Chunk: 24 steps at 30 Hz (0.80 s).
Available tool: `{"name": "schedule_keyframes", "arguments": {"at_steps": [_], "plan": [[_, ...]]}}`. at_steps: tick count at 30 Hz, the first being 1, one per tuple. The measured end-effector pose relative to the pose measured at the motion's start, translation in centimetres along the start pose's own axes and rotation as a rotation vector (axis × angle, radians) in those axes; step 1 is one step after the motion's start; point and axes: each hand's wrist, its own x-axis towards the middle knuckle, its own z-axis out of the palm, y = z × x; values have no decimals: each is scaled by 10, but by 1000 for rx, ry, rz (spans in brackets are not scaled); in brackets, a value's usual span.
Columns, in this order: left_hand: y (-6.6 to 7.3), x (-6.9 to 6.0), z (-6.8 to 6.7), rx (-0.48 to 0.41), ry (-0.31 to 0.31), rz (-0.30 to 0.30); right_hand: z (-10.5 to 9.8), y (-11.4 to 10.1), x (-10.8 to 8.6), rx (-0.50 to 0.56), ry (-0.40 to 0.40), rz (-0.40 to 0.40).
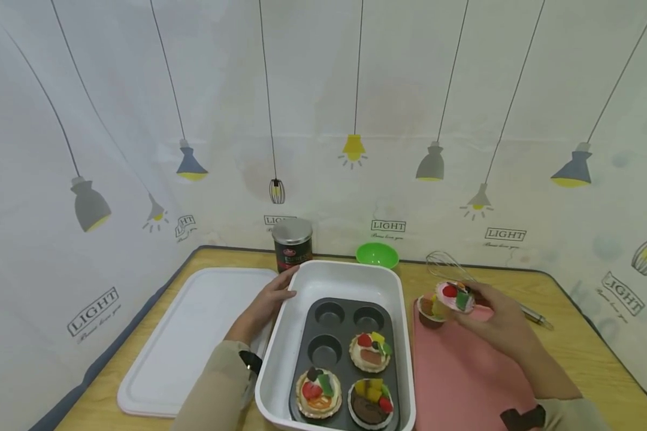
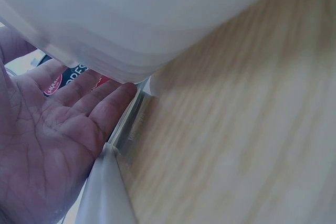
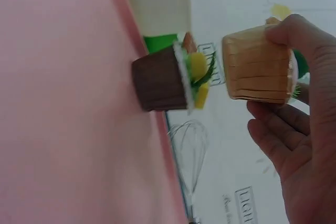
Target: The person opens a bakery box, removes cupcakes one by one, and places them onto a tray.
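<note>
My right hand (image 1: 498, 320) pinches a toy cupcake (image 3: 257, 66) with a tan wrapper and a pink top bearing red and green pieces. It is held up beside a brown toy cupcake (image 3: 163, 80) that stands on the pink board (image 1: 463, 371). My left hand (image 1: 266, 305) rests against the upper left side of a white tray (image 1: 350, 272), fingers extended along its outside in the left wrist view. Inside the tray lies a dark muffin pan (image 1: 308, 344). A fruit tart (image 1: 318, 392), a second tart (image 1: 370, 353) and a chocolate cupcake (image 1: 371, 404) sit in its cups; three cups at the upper left are empty.
A white board (image 1: 199, 335) lies left of the tray. Behind stand a dark tin (image 1: 293, 245) with a silver lid and a green bowl (image 1: 377, 256). A whisk (image 1: 447, 263) lies behind the pink board. A lamp-printed cloth (image 1: 323, 120) hangs along the table's back.
</note>
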Motion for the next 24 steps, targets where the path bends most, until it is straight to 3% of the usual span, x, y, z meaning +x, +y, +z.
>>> {"name": "schedule_keyframes", "arguments": {"at_steps": [6,13,24], "plan": [[0,-1,1,19,3,2,6,22,-9,81,84,127],[4,-1,1,29,30,-28,13,43,-20,36,210,267],[1,-1,0,26,24,-32,13,49,-24,27,144,341]]}}
